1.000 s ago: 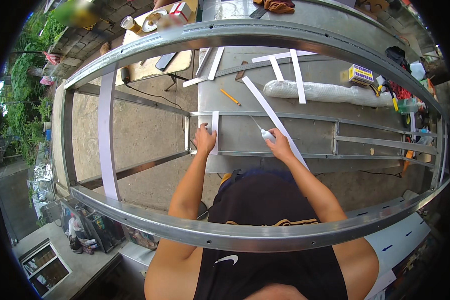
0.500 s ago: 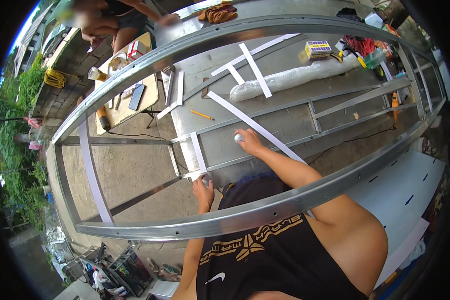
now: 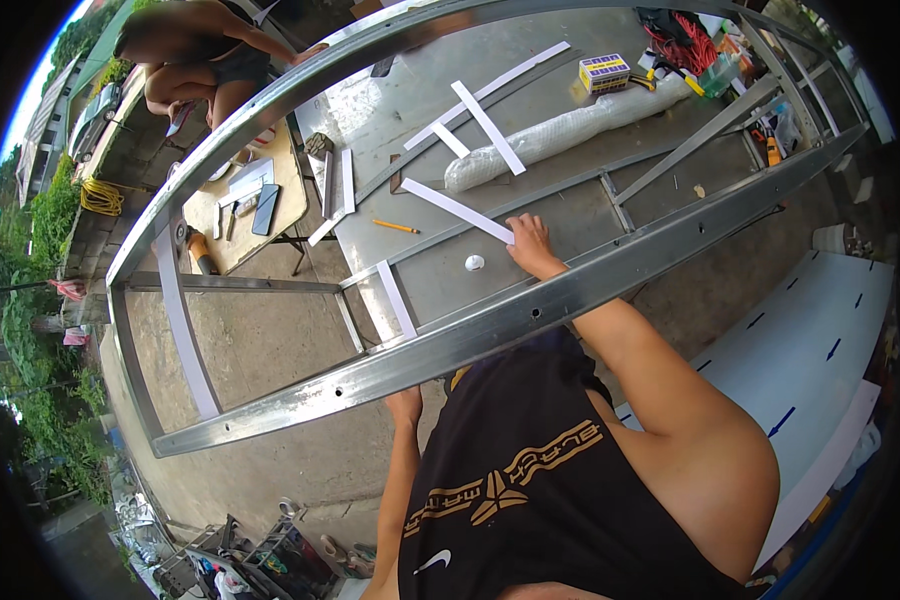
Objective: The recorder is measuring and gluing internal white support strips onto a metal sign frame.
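Observation:
My right hand (image 3: 533,245) is closed on the lower end of a long white flat strip (image 3: 455,208), which lies slanted across the metal table. A small white bottle (image 3: 475,263) stands on the table to its left, apart from the fingers. Another, shorter white strip (image 3: 397,298) lies across the thin rails of the metal framework, left of the bottle. My left hand (image 3: 404,404) is just below the framework's near rail (image 3: 420,350); that rail hides its fingers, so their hold does not show.
The raised metal framework surrounds my reach. A yellow pencil (image 3: 397,227), a plastic-wrapped roll (image 3: 560,135) and a yellow-purple box (image 3: 604,73) lie beyond. At left, a small table (image 3: 290,205) holds a phone (image 3: 265,209) and tools. Another person (image 3: 210,60) crouches at far left.
My right hand has let go of the small white bottle, now standing on the table, and moved right onto the white strip. My left hand's fingers have gone behind the near rail.

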A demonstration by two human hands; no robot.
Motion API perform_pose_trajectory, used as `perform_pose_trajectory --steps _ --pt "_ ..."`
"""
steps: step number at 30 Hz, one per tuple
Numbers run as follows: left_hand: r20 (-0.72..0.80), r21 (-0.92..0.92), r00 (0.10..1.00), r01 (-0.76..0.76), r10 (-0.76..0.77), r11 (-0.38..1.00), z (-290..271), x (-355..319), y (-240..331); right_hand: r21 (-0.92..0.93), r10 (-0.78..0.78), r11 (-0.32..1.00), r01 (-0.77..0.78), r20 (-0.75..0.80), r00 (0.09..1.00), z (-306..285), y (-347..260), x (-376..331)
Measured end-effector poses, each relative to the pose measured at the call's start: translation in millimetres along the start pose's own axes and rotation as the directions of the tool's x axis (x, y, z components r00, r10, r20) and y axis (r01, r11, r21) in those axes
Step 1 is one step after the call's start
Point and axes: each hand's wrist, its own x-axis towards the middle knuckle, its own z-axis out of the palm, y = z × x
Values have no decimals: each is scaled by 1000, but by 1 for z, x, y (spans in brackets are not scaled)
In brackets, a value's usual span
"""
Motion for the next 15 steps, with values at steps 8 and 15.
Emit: perform_pose_trajectory --steps 8,15 --pt "38 -96 999 17 -13 995 -7 -21 -10 -72 53 996 -49 55 997 12 18 -12" --pt "77 -223 997 36 -19 974 6 -34 -27 202 167 964 -170 34 985 -24 9 -54"
